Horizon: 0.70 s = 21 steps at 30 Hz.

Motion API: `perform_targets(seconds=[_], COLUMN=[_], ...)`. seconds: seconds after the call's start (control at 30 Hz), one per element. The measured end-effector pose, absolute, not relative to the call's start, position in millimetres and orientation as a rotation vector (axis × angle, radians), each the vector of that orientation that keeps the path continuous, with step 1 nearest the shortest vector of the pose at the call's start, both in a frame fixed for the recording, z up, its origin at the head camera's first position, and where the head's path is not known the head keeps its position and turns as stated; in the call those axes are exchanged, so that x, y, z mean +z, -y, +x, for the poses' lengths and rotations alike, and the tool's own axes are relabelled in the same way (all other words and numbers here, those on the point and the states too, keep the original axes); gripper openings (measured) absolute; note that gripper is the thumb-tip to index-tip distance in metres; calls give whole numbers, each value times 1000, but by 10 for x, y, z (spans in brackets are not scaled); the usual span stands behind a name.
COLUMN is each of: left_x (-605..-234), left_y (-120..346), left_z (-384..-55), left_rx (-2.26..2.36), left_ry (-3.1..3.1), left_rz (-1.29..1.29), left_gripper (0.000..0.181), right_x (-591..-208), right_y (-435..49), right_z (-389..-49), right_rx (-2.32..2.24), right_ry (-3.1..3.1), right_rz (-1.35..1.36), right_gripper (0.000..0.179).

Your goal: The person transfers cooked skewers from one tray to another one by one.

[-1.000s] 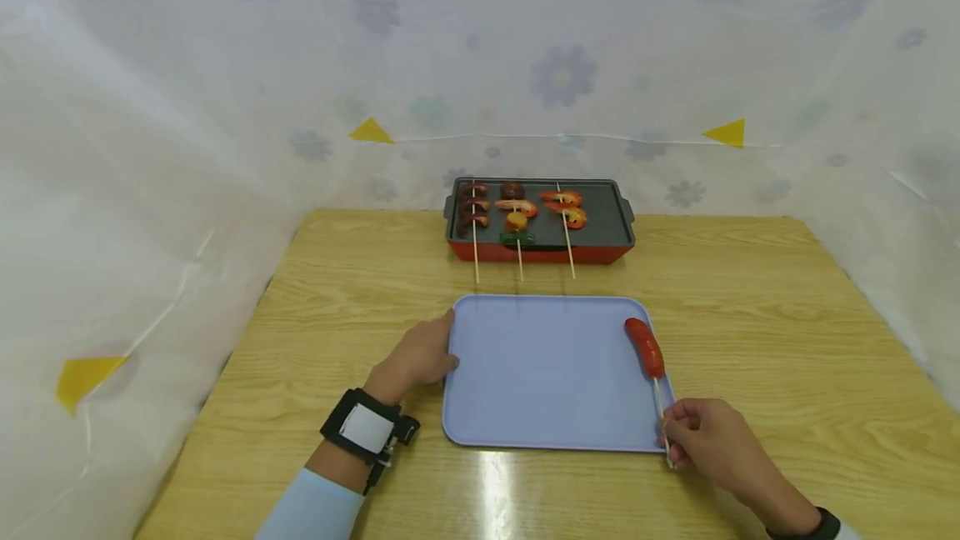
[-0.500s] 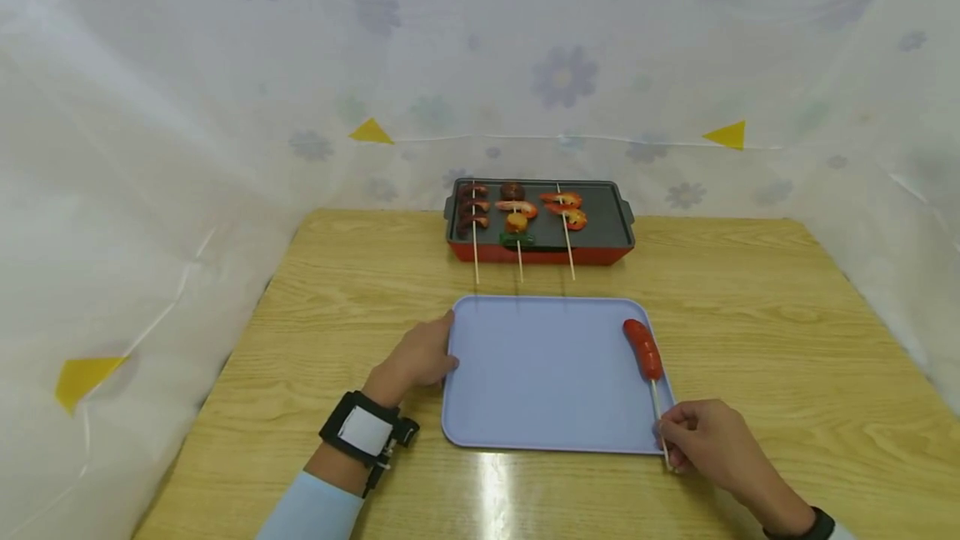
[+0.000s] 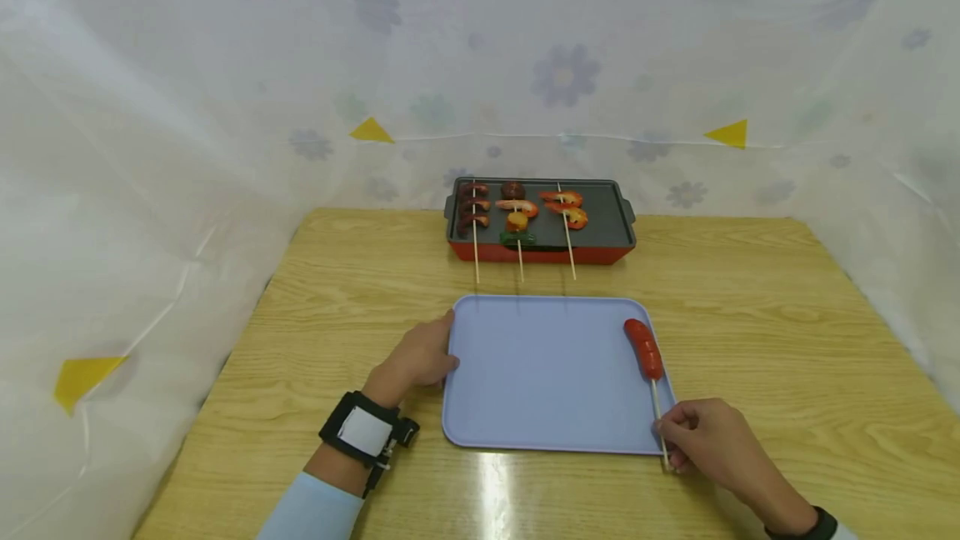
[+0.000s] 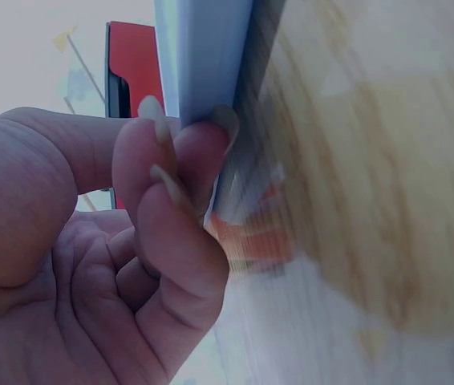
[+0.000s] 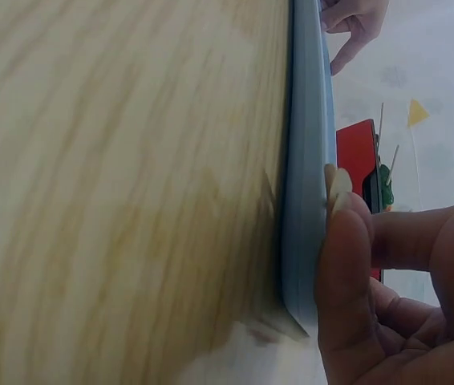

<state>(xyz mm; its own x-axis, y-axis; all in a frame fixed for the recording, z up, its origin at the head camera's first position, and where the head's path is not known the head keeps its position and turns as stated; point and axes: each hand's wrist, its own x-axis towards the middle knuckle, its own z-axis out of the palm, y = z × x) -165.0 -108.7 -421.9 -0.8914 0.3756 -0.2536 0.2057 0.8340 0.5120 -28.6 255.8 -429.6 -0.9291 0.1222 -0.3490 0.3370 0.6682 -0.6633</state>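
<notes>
The sausage skewer (image 3: 643, 348) was found at the right side of the tray (image 3: 551, 373), its red sausage just inside the right rim and its stick running toward the near right corner, the end projecting past the near rim. Whether the sausage bore fully on the tray could not be determined. The right hand (image 3: 705, 440) pinched the stick low, near its end, between thumb and fingers. Hazard, in this inspector's judgement: with the load at the far end of a thin stick, a loose pinch could let the skewer roll or swing over the right rim. The left hand (image 3: 420, 352) gripped the left rim, thumb over the edge and fingers curled against its outer side; any uneven lift or push there could tilt the tray and set the sausage sliding. Both forearms entered from the near side, the left angled inward to the right, the right angled inward to the left. Beyond the tray, at the far side of the tabletop (image 3: 757, 315), stood a grill pan (image 3: 606, 215) bearing three loaded skewers, their sticks overhanging its near edge.
</notes>
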Motion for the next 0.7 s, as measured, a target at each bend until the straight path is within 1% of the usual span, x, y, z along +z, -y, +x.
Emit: perform_targets(seconds=[0.2, 0.33, 0.47, 0.7], left_x=[-4226, -4227, -4220, -4197], left_y=[1088, 1108, 1122, 1090], left_z=[-1655, -1651, -1649, -1651], left_rx=[719, 715, 715, 718], left_ry=[-2644, -2646, -2657, -2653], left_rz=[421, 419, 427, 424], left_gripper=[79, 80, 80, 79], right_x=[-4231, -4161, -4058, -3790], right_y=[-2625, -2655, -2623, -2395], right_z=[-322, -445, -677, -1228], right_rx=[-975, -854, -825, -866], right_ry=[-2793, -2986, -3111, -3119], right_rz=[274, 147, 25, -123], right_gripper=[25, 24, 21, 27])
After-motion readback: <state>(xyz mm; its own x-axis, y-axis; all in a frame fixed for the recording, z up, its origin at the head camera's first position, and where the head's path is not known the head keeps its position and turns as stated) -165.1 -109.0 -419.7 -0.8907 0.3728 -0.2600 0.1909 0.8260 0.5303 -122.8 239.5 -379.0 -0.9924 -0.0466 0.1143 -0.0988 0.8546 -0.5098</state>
